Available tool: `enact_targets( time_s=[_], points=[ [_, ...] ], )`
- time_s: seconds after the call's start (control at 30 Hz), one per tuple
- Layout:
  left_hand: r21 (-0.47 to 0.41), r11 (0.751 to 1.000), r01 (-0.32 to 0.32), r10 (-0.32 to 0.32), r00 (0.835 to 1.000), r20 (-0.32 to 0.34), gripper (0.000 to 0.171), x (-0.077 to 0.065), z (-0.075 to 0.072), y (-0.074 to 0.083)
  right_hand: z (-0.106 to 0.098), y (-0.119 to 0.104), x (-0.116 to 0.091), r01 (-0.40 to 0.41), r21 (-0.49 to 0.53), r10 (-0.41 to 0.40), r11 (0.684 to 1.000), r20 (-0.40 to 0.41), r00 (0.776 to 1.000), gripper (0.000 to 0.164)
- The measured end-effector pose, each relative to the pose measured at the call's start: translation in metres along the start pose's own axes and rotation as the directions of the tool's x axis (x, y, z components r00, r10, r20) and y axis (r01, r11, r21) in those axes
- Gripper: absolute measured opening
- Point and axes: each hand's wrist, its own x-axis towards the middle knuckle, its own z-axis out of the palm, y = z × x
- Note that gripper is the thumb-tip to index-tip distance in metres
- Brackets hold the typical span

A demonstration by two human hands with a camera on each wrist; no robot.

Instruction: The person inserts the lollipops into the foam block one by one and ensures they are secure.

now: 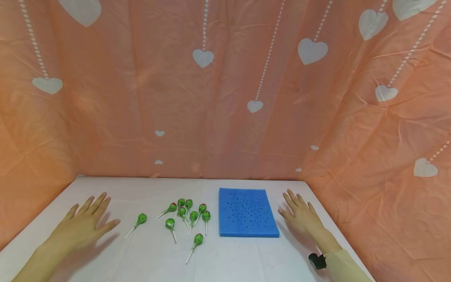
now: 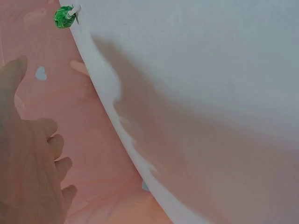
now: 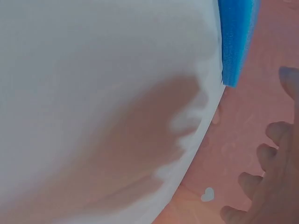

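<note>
Several lollipops in green wrappers with white sticks lie loosely on the table, most of them grouped left of a blue foam block (image 1: 246, 213) dotted with small dark holes. One lollipop (image 1: 141, 219) lies apart, nearest my left hand (image 1: 79, 227), which hovers over the table with fingers spread and holds nothing. Another lollipop (image 1: 198, 239) lies closest to the front. To the right of the foam block, my right hand (image 1: 305, 217) is also held above the surface, fingers outstretched, touching nothing. In the left wrist view a green lollipop (image 2: 64, 17) shows at the top; the right wrist view catches the foam's edge (image 3: 236, 42).
A white cloth covers the table (image 1: 141, 258). Orange curtains (image 1: 225, 129) printed with white hearts hang behind and at both sides, close to the table's edges. A dark heart-shaped piece (image 1: 317, 261) sits at the right sleeve's cuff.
</note>
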Motion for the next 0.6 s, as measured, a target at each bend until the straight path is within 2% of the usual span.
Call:
enact_targets(
  time_s=[0.3,0.47,0.6],
  points=[
    [0.013,0.997,-0.075,0.076,0.992,-0.1,0.084,0.006,0.002,0.01,0.001,-0.004,0.0,0.024,0.027,-0.022,0.999,-0.051,0.998,0.074],
    [0.029,0.989,-0.144,0.147,0.971,-0.191,0.073,0.013,0.002,0.02,0.002,-0.01,0.002,0.036,0.085,-0.031,0.996,-0.057,0.998,0.074],
    [0.03,0.976,-0.215,0.216,0.943,-0.254,0.057,0.019,0.004,0.028,0.005,-0.014,0.003,0.073,0.133,-0.068,0.988,-0.047,0.997,0.073]
  ],
)
